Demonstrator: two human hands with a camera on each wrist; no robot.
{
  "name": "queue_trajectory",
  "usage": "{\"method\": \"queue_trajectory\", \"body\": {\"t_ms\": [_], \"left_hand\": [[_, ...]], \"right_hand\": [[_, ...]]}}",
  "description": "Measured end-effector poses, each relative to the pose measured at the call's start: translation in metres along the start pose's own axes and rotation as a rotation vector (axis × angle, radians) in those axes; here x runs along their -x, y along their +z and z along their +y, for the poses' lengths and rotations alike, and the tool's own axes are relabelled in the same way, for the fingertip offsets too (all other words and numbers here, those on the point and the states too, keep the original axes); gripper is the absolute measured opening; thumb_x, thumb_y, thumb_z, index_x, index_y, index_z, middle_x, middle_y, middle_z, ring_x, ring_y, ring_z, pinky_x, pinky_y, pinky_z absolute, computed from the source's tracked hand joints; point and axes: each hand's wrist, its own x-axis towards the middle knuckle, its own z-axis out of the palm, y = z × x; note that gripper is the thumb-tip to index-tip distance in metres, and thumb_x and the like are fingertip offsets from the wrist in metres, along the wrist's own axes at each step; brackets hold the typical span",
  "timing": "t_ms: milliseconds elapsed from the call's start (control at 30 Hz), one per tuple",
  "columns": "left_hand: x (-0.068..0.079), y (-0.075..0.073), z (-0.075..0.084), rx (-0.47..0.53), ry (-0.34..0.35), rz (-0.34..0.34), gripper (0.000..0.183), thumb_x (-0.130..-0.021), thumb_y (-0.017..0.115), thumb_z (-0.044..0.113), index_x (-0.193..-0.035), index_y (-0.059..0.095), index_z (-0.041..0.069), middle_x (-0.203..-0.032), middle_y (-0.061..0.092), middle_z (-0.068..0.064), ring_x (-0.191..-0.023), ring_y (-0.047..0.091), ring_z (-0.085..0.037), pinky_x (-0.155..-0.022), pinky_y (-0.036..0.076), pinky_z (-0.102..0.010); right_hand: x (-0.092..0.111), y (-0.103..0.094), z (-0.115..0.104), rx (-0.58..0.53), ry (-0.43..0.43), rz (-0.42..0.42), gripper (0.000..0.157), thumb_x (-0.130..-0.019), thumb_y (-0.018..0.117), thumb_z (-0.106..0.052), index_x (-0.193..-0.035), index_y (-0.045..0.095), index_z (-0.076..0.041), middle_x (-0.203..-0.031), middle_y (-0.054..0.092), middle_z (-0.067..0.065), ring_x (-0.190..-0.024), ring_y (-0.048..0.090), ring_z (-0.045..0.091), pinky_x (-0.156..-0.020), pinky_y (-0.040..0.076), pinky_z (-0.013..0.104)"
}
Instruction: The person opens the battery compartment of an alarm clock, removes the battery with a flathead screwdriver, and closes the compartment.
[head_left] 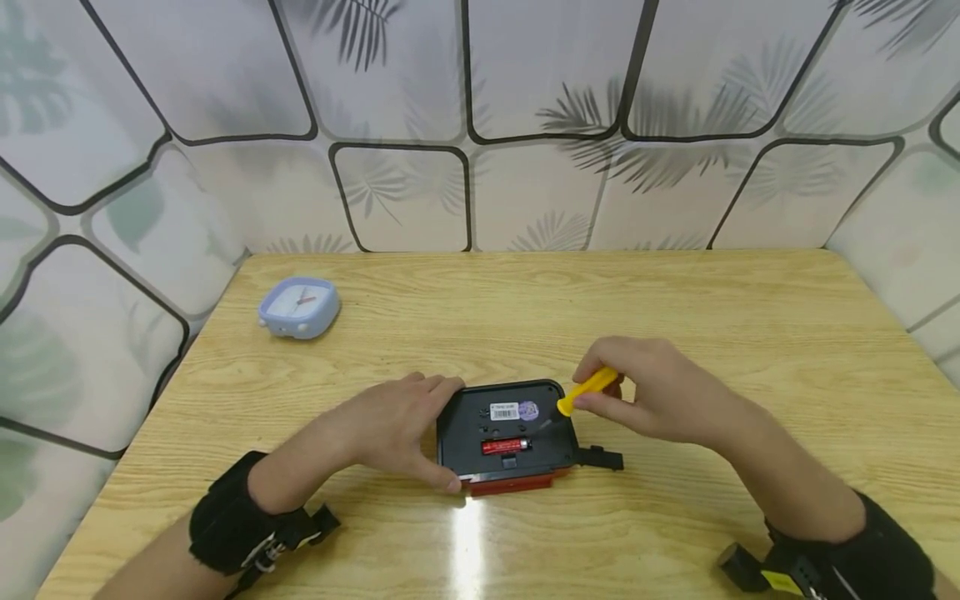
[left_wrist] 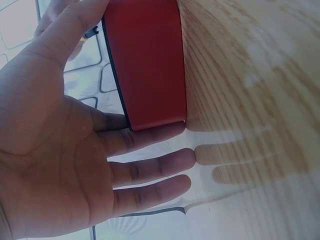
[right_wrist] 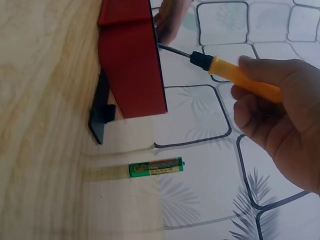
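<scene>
The left hand (head_left: 403, 425) grips the red-and-black box (head_left: 504, 429) on the surface (head_left: 525, 317), thumb and fingers at its 9 o'clock end. The right hand (head_left: 648, 387) pinches a yellow screwdriver (head_left: 590, 390), its blurred shaft probably reaching the box's back near the red battery (head_left: 501, 447). A blue clock (head_left: 300, 308) stands towards 10 o'clock.

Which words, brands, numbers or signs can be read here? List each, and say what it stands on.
"GP": on the green battery; its smaller print is too small to read.
White label on the black panel: print and barcode, too small to read.
Purple sticker beside it: unreadable.
Red battery: print too small to read.
Clock: no numerals can be made out.
</scene>
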Motion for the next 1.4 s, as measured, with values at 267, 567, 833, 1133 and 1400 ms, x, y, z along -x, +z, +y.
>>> {"method": "queue_trajectory", "body": {"t_ms": [267,567,833,1133,1400], "left_hand": [[0.001,-0.0004,0.0001,0.0,-0.007,0.003,0.112,-0.069,0.079,0.069,-0.15,0.037,0.003,-0.137,0.057,-0.008,-0.116,0.055,-0.025,-0.1,0.049,-0.044],[0.0,0.0005,-0.0003,0.018,-0.007,-0.001,0.111,-0.069,0.079,0.069,-0.149,0.038,0.004,-0.139,0.056,-0.007,-0.115,0.054,-0.024,-0.1,0.049,-0.043],[-0.0001,0.0012,-0.001,0.013,-0.006,-0.001,0.111,-0.069,0.078,0.07,-0.149,0.038,0.005,-0.14,0.055,-0.007,-0.116,0.054,-0.024,-0.101,0.049,-0.044],[-0.0001,0.0009,-0.0011,0.014,-0.002,0.0,0.111,-0.069,0.078,0.07,-0.149,0.038,0.004,-0.139,0.056,-0.007,-0.115,0.054,-0.024,-0.1,0.049,-0.043],[-0.0003,0.0006,-0.0008,0.018,-0.004,-0.003,0.112,-0.069,0.079,0.069,-0.149,0.038,0.003,-0.139,0.056,-0.008,-0.115,0.054,-0.024,-0.099,0.049,-0.043]], "right_hand": [[-0.002,-0.0051,0.0014,-0.007,0.121,-0.171,0.015,-0.085,0.08,-0.014,-0.089,0.066,-0.016,-0.082,0.065,-0.009,-0.063,0.051,-0.004,-0.055,0.049,0.017],[0.0009,-0.0038,0.0048,0.081,0.193,-0.347,0.013,-0.09,0.075,-0.023,-0.086,0.063,-0.022,-0.078,0.063,-0.016,-0.065,0.049,-0.002,-0.06,0.047,0.021],[0.0019,-0.0011,0.009,0.032,0.235,-0.439,0.009,-0.094,0.071,-0.025,-0.089,0.064,-0.022,-0.078,0.06,-0.016,-0.065,0.049,0.0,-0.061,0.046,0.022],[0.003,-0.0004,0.0101,0.053,0.172,-0.43,0.006,-0.096,0.068,-0.024,-0.096,0.072,-0.02,-0.088,0.066,-0.013,-0.075,0.056,-0.002,-0.067,0.052,0.024],[0.0019,-0.0009,0.0073,0.073,0.032,-0.203,0.011,-0.087,0.079,-0.023,-0.096,0.076,-0.017,-0.091,0.072,-0.008,-0.076,0.063,0.001,-0.065,0.055,0.022]]}}
